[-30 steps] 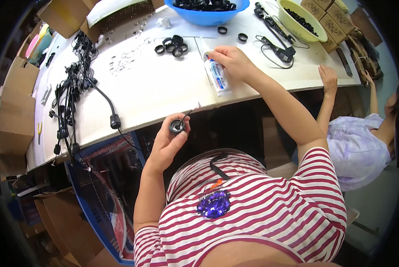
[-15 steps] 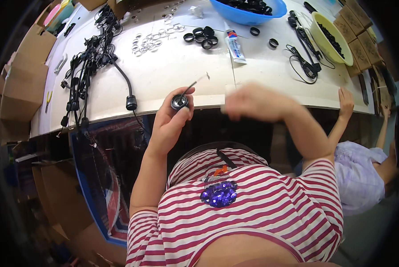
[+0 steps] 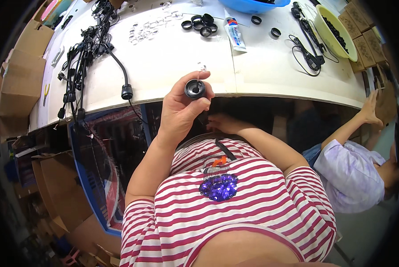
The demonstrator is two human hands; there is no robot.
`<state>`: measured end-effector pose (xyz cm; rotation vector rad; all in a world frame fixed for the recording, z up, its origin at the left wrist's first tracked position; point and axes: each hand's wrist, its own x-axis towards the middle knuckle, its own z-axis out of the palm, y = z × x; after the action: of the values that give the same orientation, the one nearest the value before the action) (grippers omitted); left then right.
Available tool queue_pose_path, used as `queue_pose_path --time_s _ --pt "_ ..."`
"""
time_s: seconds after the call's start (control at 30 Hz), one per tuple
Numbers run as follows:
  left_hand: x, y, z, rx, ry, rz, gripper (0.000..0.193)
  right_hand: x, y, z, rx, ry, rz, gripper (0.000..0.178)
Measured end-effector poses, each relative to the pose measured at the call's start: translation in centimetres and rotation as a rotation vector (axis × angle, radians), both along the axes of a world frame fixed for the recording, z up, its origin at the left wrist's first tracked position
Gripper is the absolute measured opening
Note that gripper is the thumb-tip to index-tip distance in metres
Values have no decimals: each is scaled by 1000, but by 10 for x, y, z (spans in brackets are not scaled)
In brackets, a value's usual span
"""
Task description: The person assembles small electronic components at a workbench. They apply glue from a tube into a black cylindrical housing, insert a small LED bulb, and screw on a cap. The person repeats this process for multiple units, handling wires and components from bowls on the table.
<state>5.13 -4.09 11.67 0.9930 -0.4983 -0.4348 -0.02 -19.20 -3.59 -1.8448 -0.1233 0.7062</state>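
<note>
My left hand (image 3: pixel 180 104) is closed round a small black cylindrical housing (image 3: pixel 194 89), just in front of the table edge. Its round hollow end faces up, and a thin wire with a pale tip (image 3: pixel 202 67) shows beyond its far rim. My right hand (image 3: pixel 226 123) is below the table edge, close to my waist, with its fingers curled. Dark shadow there hides whatever may be between those fingers. On the table beyond the left hand lie several black rings (image 3: pixel 202 23) and a white and blue tube (image 3: pixel 236 34).
Bundled black cables (image 3: pixel 84 58) lie at the left, one connector (image 3: pixel 127 92) near the table edge. Clear rings (image 3: pixel 143 30) are scattered behind. A blue basin (image 3: pixel 253 5), a yellow basin (image 3: pixel 353 52) and a coiled cable (image 3: pixel 313 62) stand farther off. Another person (image 3: pixel 350 173) sits at right.
My right hand has dropped from above the table edge to my waist. My left hand has moved slightly right and up with the housing, and less wire sticks out of it.
</note>
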Motion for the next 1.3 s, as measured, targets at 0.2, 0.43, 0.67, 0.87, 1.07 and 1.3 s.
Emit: queue_pose_path --time_s 0.2,0.43,0.67,0.87,1.07,1.3 --pt "-1 3 4 45 18 -28 46 3 6 17 -100 -155 131 24" --pt "-10 2 11 136 -8 -69 48 2 6 -8 -253 -148 207 30" --pt "4 17 17 97 -151 -58 42 -13 2 47 -443 -385 261 28" --pt "16 28 1 94 -164 114 49 31 -34 181 -140 -629 97 19" --pt "23 34 -8 113 -321 155 44 112 -44 168 -602 -1042 -253 14" --pt "37 42 -13 75 -252 288 34 172 15 160 -717 -1290 -101 17"
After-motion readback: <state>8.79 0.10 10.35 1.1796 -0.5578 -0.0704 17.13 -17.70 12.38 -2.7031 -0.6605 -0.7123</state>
